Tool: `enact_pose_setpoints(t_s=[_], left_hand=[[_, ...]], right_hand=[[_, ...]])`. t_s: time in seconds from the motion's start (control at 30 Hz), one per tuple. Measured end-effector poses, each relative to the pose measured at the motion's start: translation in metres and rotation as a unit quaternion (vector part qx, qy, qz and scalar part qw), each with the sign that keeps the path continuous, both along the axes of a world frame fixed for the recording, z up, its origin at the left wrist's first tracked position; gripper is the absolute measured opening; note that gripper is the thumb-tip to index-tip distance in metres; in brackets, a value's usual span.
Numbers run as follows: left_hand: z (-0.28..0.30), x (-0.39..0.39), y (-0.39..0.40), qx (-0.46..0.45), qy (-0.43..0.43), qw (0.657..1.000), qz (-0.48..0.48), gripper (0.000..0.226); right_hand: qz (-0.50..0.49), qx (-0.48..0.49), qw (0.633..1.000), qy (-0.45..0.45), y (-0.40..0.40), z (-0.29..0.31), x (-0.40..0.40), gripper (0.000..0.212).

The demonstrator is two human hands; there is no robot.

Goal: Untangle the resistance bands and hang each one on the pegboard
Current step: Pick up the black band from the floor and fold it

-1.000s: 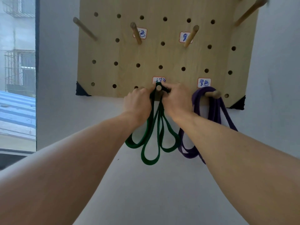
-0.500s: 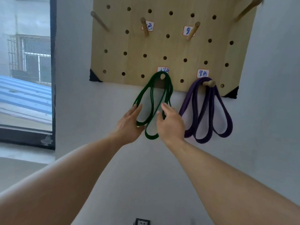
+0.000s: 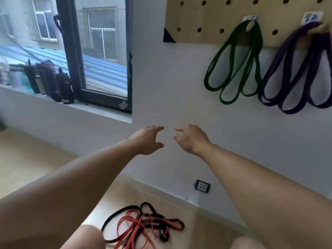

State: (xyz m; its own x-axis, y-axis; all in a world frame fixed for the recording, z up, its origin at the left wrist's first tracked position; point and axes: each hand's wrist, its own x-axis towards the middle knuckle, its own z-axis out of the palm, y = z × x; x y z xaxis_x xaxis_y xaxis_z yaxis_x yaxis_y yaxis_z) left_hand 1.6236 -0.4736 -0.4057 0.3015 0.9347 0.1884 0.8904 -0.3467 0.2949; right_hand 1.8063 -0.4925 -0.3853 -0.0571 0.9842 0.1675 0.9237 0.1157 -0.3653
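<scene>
The fingers (image 3: 159,128) of the left hand (image 3: 146,141) are loosely spread and grasp nothing; the right hand (image 3: 191,139) is likewise released, its fingers (image 3: 178,129) relaxed and empty. Both hands hang in front of the bare white wall (image 3: 161,78), well below the pegboard (image 3: 215,17) and well above the tangle.

The green band (image 3: 233,65) hangs looped on its peg at the pegboard's lower edge, with the purple band (image 3: 294,74) just beside it on the next peg. The work left is the tangled red and black bands (image 3: 142,223), lying on the floor (image 3: 21,159) well below the pegboard, close to the wall.

To do the next step well, I would judge it best to reach down with both hands, take hold of one colour only, and feed its loops out through the other band, not pull hard, since stretchy rubber would tighten a knot. Lifting the heap whole risks dragging both bands together.

Left of the pegboard is a dark-framed window (image 3: 100,51), with several dark bottles (image 3: 53,83) on its sill. A wall socket (image 3: 202,186) sits low on the wall, below the pegboard.
</scene>
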Motion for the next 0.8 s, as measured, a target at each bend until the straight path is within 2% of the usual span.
enact_pose_setpoints(t_s=[0.2,0.4,0.57,0.67,0.8], left_hand=[[-0.052,-0.052,0.003,-0.037,0.021,0.998,0.037,0.072],[-0.163,-0.082,0.028,-0.169,0.033,0.982,0.079,0.068],[-0.273,-0.077,0.026,-0.288,-0.006,0.952,0.104,0.061],[-0.339,-0.076,0.006,-0.354,-0.01,0.929,0.108,0.053],[-0.41,-0.078,-0.024,-0.436,0.007,0.889,0.138,0.043]], right_hand=[[0.061,-0.046,0.997,0.002,0.015,-0.064,-0.059,0.046],[0.078,-0.173,0.982,-0.009,0.035,-0.175,-0.086,0.046],[0.084,-0.284,0.955,0.014,0.046,-0.279,-0.093,0.046],[0.071,-0.326,0.942,0.024,0.044,-0.345,-0.093,0.031],[0.054,-0.376,0.925,0.019,0.029,-0.422,-0.093,0.04]])
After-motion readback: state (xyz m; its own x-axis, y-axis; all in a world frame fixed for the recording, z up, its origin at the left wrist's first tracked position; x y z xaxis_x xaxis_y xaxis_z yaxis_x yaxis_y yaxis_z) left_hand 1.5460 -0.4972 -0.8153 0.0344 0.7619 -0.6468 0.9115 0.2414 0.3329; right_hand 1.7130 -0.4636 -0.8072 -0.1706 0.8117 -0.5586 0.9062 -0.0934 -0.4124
